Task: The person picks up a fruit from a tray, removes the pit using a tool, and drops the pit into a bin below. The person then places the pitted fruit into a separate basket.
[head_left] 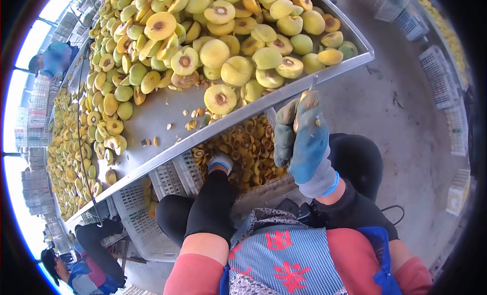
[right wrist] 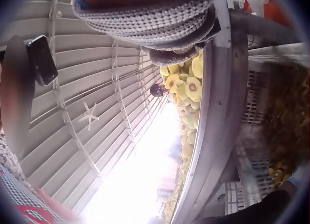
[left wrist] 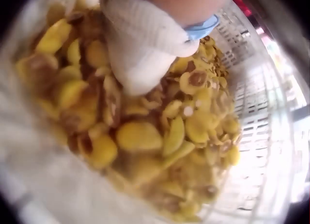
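My left hand [head_left: 221, 164], in a pale glove with a blue cuff edge, reaches down into a white plastic crate [head_left: 186, 174] below the table. In the left wrist view its white glove [left wrist: 138, 45] points into cut yellow fruit pieces [left wrist: 140, 137], and the fingertips are hidden. My right hand [head_left: 304, 137], in a stained blue and grey glove, is raised just off the table's front corner. Its thumb and fingers pinch a slim, pale, pointed tool [head_left: 313, 83], mostly hidden by the glove. Halved stone fruit [head_left: 221, 99] with brown centres lies heaped on the metal table [head_left: 157, 109].
A raised metal rim [head_left: 324, 80] runs along the table's edge. Another white crate [head_left: 144, 219] stands below at left. Two other people are at the left, one seated person [head_left: 76, 274] nearer. More white crates [head_left: 437, 76] line the right side of the concrete floor.
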`<state>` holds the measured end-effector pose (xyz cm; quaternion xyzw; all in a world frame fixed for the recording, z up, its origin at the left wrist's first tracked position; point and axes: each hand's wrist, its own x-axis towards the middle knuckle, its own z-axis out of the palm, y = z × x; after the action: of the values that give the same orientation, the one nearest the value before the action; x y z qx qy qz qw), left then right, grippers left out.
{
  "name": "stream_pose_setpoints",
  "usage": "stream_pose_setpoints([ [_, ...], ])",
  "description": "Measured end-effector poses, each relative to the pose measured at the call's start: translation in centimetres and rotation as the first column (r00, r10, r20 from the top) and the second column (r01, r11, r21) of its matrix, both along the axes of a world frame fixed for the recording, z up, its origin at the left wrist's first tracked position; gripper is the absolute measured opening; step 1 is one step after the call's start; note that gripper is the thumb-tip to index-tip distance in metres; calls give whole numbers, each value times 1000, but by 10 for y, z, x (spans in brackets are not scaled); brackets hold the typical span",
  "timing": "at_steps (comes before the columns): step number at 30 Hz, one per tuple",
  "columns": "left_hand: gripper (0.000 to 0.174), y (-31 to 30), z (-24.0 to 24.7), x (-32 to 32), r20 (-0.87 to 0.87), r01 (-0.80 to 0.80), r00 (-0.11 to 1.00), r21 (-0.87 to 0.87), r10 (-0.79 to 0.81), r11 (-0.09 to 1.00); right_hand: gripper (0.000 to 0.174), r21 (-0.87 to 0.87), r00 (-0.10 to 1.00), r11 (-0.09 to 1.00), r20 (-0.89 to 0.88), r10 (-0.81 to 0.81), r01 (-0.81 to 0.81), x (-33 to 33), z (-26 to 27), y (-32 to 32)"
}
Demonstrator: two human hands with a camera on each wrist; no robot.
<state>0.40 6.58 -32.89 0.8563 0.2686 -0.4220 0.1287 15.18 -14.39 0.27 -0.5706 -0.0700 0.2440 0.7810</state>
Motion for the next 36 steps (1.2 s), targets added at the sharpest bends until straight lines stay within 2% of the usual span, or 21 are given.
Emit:
stream_pose_setpoints([
  [2, 34, 0, 20, 4, 164, -25, 986, 48, 17, 999, 62, 26, 1000, 1000, 27, 13, -14, -3, -11, 0],
  [6, 32, -8, 87, 14, 229, -91, 970, 37, 80, 995, 61, 71, 999, 997, -33, 32, -30, -3, -4, 10],
  [9, 31, -28, 211, 22, 245, 59, 968, -17, -53, 998, 55, 149, 996, 985, -17, 85, -81, -3, 3, 13],
  [11, 32, -44, 283, 15, 418, -19, 908, 13, 11, 1000, 54, 179, 992, 976, -11, 127, -123, 1, 7, 14],
  [12, 32, -49, 322, 9, 551, -34, 833, -28, 44, 999, 55, 172, 989, 975, -10, 147, -143, 4, 9, 14],
  [13, 34, -48, 365, 13, 577, -29, 805, -194, 138, 981, 56, 161, 986, 974, -10, 164, -160, 7, 10, 14],
  [14, 30, -38, 371, 12, 690, 37, 682, -363, 242, 931, 56, 163, 985, 974, -57, 166, -154, 8, 8, 14],
  [15, 25, -40, 404, 26, 580, -145, 680, -493, 448, 858, 57, 163, 980, 975, -103, 170, -152, 10, 4, 16],
  [16, 22, -29, 394, 37, 762, -99, 525, -389, 380, 916, 57, 163, 973, 975, -148, 175, -150, 11, 1, 18],
  [17, 26, -31, 402, 61, 928, -104, 357, -72, 105, 992, 58, 132, 968, 983, -197, 156, -131, 12, 3, 19],
  [18, 32, -25, 396, 84, 972, -120, 219, 114, -86, 986, 58, 100, 961, 989, -244, 133, -112, 12, 6, 21],
  [19, 42, -25, 395, 105, 976, -146, 220, 35, -2, 989, 58, 66, 951, 994, -289, 107, -92, 13, 7, 21],
  [22, 51, -16, 372, 160, 952, 74, 183, 237, -247, 969, 51, 41, 973, 986, -160, 166, -161, 18, 1, 5],
  [24, 56, -31, 356, 173, 815, 70, 412, 418, -408, 906, 52, 21, 999, 1000, 34, -11, 10, 22, -38, 22],
  [25, 46, -35, 349, 179, 675, 131, 549, 514, -494, 848, 47, 45, 997, 998, 58, -40, 38, 22, -50, 25],
  [28, 29, -45, 342, 171, 656, 122, 595, 497, -464, 859, 34, 114, 999, 993, 34, -18, 14, 20, -64, 26],
  [29, 18, -40, 334, 163, 722, 96, 502, 500, -476, 860, 33, 106, 999, 994, 35, 9, -13, 19, -60, 24],
  [30, 21, -35, 334, 157, 735, 104, 537, 429, -414, 897, 32, 98, 999, 994, 35, 36, -39, 18, -57, 23],
  [32, 37, -48, 349, 133, 794, 34, 479, 410, -375, 911, 33, 90, 999, 995, 11, 53, -53, 12, -44, 20],
  [34, 45, -45, 347, 132, 791, -65, 569, 317, -226, 946, 34, 55, 998, 997, -10, 61, -60, 8, -31, 17],
  [36, 51, -42, 339, 136, 800, -97, 579, 259, -157, 961, 33, 87, 952, 996, 300, -53, 28, 7, -64, 32],
])
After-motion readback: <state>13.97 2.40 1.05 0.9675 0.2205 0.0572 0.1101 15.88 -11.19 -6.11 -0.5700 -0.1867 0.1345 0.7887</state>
